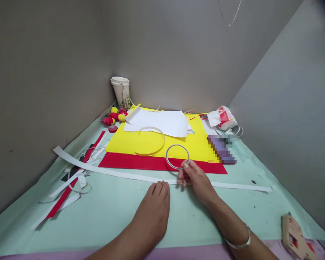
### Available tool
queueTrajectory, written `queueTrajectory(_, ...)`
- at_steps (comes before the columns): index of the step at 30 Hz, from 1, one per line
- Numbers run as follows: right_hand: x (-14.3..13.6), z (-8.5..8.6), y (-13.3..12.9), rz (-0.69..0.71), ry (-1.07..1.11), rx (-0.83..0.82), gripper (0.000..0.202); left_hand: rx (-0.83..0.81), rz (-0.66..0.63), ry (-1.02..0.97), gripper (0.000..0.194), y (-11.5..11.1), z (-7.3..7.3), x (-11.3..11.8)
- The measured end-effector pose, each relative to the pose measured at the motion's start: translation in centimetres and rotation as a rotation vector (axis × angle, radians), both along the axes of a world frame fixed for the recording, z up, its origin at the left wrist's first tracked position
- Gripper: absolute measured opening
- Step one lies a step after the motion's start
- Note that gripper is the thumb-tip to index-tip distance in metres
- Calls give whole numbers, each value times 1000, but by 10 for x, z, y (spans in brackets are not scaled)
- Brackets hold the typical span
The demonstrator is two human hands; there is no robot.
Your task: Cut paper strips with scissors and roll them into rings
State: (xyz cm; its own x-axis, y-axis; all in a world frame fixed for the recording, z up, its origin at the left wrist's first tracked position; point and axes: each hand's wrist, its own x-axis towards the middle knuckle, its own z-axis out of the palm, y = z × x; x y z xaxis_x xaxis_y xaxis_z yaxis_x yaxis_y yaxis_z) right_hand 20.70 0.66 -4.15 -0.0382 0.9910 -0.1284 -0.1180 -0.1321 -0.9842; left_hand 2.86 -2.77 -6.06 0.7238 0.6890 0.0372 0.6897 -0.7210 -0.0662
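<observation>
Nearest cam, lower R, sits a tan gadget (293, 233); R hand (199, 180) pinches pale ring (167, 157) near red sheet (141, 162), L hand (155, 204) bends over long white strip (141, 177), can't tell if gripping. Too light a pinch could drop the ring. Count: 1 ring, 1 sheet, 1 strip, 2 hands, 1 gadget.

the ring (167, 156) looks smooth and slightly shiny; if it is metal or plastic, i cannot tell. the long strip (141, 177) seems of matt paper, as does the white sheet (162, 121). the bracelet (249, 235) appears as glossy metal. the table cover (111, 213) looks like matt cloth, and the wall (165, 54) is smooth and matt.
</observation>
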Motion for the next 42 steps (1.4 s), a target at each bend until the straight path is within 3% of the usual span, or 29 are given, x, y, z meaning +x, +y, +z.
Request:
queueTrajectory(8,-15,-10,-9,99,-270,151,28,10,9,-6,53,0,2,0)
queueTrajectory(21,-16,-15,-9,115,-311,148,27,220,0,-88,50,-6,-9,0)
queueTrajectory(34,-14,-19,-7,87,-258,121,31,153,14,-109,48,-5,-2,-1)
queueTrajectory(42,-14,-19,-7,64,-205,113,33,33,27,-224,37,4,11,-5)
